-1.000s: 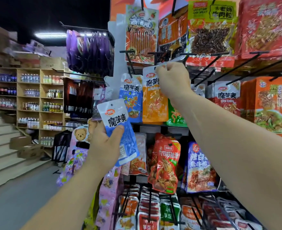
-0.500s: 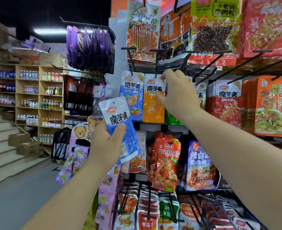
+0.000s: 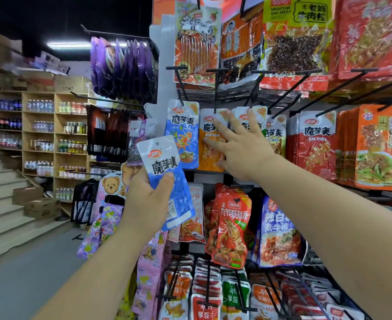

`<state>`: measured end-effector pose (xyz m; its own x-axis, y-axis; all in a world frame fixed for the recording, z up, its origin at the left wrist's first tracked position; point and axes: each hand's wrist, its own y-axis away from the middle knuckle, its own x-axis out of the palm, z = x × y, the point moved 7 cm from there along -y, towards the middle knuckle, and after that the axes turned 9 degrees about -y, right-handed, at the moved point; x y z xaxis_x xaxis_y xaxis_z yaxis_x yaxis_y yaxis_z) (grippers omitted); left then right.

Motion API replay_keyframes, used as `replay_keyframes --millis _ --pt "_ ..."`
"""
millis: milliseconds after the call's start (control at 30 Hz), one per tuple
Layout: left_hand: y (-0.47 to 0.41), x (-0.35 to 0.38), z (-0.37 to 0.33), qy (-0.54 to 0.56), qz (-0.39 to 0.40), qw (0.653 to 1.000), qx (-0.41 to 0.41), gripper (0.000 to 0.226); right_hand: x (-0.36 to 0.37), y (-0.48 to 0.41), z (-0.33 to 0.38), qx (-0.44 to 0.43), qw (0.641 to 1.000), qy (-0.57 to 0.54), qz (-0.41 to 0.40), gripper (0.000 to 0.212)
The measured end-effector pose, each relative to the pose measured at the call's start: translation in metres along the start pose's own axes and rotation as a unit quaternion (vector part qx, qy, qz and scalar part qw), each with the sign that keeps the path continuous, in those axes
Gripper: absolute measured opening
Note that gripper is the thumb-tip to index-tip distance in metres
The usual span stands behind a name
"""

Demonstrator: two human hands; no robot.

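Left hand (image 3: 144,202): its grip is clamping the blue pouch (image 3: 167,179) low down, in front of the rack.
Right hand (image 3: 241,148): is reaching with its grip apart, fingers spreading over the orange pouch (image 3: 210,146) and seemingly touching it.
Peg (image 3: 215,93): is carrying the orange pouch by its hole.
Risk: a sideways tug could be tearing that hole or knocking neighbours off; the blue pouch, gripped low, could be slipping.

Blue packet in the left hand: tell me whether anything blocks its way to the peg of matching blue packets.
Nothing visible does. The blue packet, held by the left hand, sits just below-left of the hanging blue packets. The right hand lies spread over the orange packets alongside, clear of that peg.
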<state>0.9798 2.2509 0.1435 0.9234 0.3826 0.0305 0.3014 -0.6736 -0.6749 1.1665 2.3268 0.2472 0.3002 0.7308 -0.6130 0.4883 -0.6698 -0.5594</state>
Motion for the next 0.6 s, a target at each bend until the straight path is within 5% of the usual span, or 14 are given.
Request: replay_keyframes --millis 67,133,200,333,467,533,600 --pt "-0.002 0.001 -0.002 -0.010 0.003 1.000 0.001 0.019 -0.006 0.001 0.003 -0.002 0.998 -0.039 -0.043 0.054" --pt "-0.006 0.003 -0.009 -0.029 0.010 1.000 0.006 0.020 -0.028 0.009 0.007 -0.015 0.970 -0.160 -0.182 0.040" --pt "-0.011 0.006 -0.021 -0.050 0.030 0.998 0.030 0.024 -0.053 0.023 0.005 -0.005 0.885 -0.368 -0.285 0.039" --pt "-0.018 0.014 -0.040 -0.119 0.044 0.989 0.073 0.017 -0.076 0.034 0.027 0.029 0.723 -0.667 -0.175 0.055" --pt "-0.019 0.024 -0.052 -0.261 0.030 0.962 0.075 0.017 -0.077 0.030 0.040 0.074 0.716 -0.674 -0.169 0.044" --pt "-0.017 0.029 -0.058 -0.283 0.050 0.955 0.072 0.018 -0.075 0.026 0.036 0.093 0.709 -0.672 -0.192 0.021" --pt "-0.013 0.033 -0.063 -0.266 0.076 0.958 0.080 0.036 -0.073 0.025 0.030 0.104 0.698 -0.677 -0.211 0.041"
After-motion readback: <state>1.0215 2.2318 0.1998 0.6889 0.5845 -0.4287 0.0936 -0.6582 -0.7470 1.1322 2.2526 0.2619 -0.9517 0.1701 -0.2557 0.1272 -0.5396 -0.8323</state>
